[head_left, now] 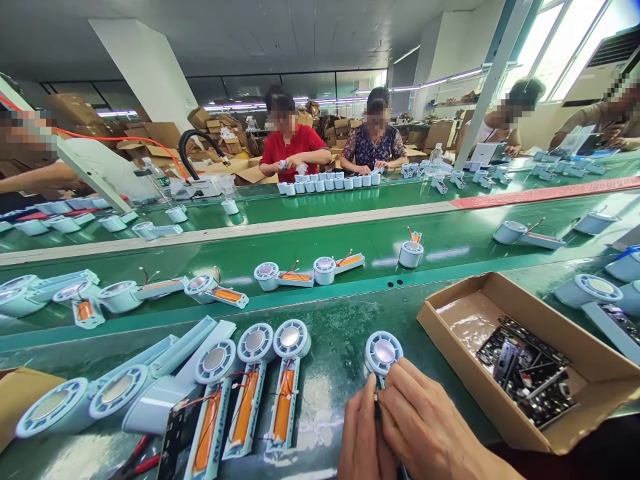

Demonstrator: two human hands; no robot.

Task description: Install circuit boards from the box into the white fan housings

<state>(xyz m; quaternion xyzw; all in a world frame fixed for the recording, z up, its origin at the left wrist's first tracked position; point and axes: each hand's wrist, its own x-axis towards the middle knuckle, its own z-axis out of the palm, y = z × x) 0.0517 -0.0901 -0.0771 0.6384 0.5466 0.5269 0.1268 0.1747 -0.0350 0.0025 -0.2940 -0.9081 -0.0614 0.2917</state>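
A light-blue handheld fan body lies in front of me, its round head with a silver disc facing up. My left hand and my right hand are closed together over its handle, fingertips nearly meeting. A small dark piece with a pale end shows between the fingertips; its kind is unclear. The hands hide most of the handle. To the left lie several similar fan bodies, one with an orange battery and thin wires in its open handle. A black circuit board leans beside them.
At right a cardboard box holds loose black circuit boards. Red-handled pliers lie at lower left. Beyond, a green conveyor belt carries more fan bodies. Several co-workers sit across, one in a red top.
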